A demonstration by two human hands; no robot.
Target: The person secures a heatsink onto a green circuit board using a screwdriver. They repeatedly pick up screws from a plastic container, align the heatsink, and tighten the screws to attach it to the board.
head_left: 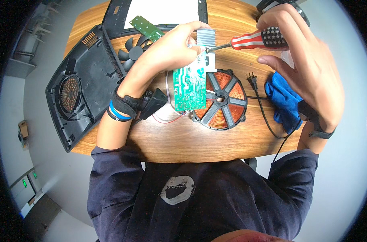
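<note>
My left hand (170, 47) grips a green circuit board (188, 90) by its upper part, tilted up over the table. A finned silver heat sink (206, 37) sits at the board's top edge. My right hand (312, 60) curls loosely round the end of a screwdriver (252, 41) with a red-and-white striped, star-patterned handle. Its thumb is apart from the handle. The shaft points left, and the tip meets the board beside the heat sink, close to my left fingertips. A round copper coil (234, 101) with black spokes lies partly behind the board.
On the left lies a black plastic housing (89, 86), with a black fan (132, 54) and a small green board (145, 27) beside it. A framed panel (163, 12) is at the back. Rightward are a power plug (252, 80) with cord and a blue cloth (278, 103).
</note>
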